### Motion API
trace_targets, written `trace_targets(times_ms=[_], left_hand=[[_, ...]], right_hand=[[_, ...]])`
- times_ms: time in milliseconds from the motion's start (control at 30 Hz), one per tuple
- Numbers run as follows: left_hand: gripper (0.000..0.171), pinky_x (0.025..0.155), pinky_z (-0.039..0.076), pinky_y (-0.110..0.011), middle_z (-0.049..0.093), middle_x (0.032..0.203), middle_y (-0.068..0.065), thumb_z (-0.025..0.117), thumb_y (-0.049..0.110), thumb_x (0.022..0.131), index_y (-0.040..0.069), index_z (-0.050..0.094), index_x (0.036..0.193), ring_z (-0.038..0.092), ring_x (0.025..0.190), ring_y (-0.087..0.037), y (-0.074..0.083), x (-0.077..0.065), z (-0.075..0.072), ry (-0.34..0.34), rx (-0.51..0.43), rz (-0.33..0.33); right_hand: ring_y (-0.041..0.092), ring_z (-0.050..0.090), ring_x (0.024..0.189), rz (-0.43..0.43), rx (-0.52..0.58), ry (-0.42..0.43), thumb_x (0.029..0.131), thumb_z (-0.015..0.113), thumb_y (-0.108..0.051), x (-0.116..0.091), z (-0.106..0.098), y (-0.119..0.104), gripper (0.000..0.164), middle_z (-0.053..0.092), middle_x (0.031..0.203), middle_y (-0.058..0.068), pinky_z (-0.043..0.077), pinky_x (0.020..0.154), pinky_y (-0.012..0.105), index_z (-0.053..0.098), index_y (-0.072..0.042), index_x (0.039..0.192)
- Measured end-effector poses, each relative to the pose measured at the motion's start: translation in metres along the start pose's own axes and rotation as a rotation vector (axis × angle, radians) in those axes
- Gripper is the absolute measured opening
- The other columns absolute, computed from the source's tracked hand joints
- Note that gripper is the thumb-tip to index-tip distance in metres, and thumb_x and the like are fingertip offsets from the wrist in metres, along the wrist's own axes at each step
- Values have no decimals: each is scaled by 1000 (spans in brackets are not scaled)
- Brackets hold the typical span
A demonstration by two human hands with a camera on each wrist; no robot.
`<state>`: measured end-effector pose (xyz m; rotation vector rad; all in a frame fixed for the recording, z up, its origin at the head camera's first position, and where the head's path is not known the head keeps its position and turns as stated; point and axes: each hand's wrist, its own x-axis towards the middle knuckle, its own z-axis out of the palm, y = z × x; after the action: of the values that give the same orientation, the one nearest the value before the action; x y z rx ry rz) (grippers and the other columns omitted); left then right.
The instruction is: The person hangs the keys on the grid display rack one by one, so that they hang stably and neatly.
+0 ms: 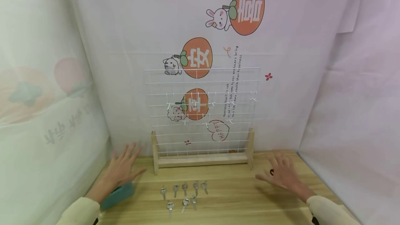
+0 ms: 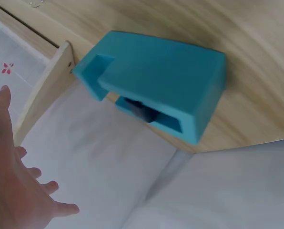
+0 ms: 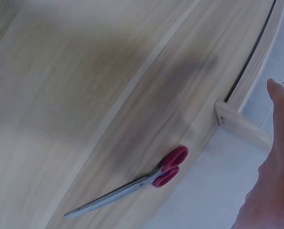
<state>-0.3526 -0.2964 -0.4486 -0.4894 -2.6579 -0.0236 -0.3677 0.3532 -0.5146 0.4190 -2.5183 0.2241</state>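
Observation:
My left hand (image 1: 120,169) is spread with straight fingers above a teal tape dispenser (image 1: 118,196), holding nothing. In the left wrist view the whole teal dispenser (image 2: 156,76) shows on the table, apart from the hand (image 2: 18,176). On the other side my right hand (image 1: 282,172) is also spread and holds nothing. Below it lies a pair of scissors (image 3: 127,188) with red handles, largely covered by the hand in the head view. Between the hands, several silver keys (image 1: 185,187) lie in two loose rows on the wooden table.
A white wire grid (image 1: 203,126) stands upright in a wooden base (image 1: 203,160) behind the keys. Several small white pieces, apparently hooks, hang on its wires. White printed cloth (image 1: 125,79) walls in the table (image 1: 231,197) at the back and both sides.

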Motion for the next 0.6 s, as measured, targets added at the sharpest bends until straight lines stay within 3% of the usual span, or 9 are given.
trace_targets(times_ms=[233,600], left_hand=[[85,109,26,-83,34,165,-22,64,60,97,6,40,159,36,145,-51,4,18,-8,26,37,13],[82,110,23,-83,30,166,-24,64,51,101,3,33,161,32,146,-53,15,54,-16,-10,-143,-94]], right_hand=[[66,28,140,1,41,-63,72,80,-72,5,-17,-34,106,39,154,36,18,111,83,53,0,146],[59,31,144,-24,60,-87,73,79,-73,14,-16,-64,107,38,158,32,18,114,81,52,-4,150]])
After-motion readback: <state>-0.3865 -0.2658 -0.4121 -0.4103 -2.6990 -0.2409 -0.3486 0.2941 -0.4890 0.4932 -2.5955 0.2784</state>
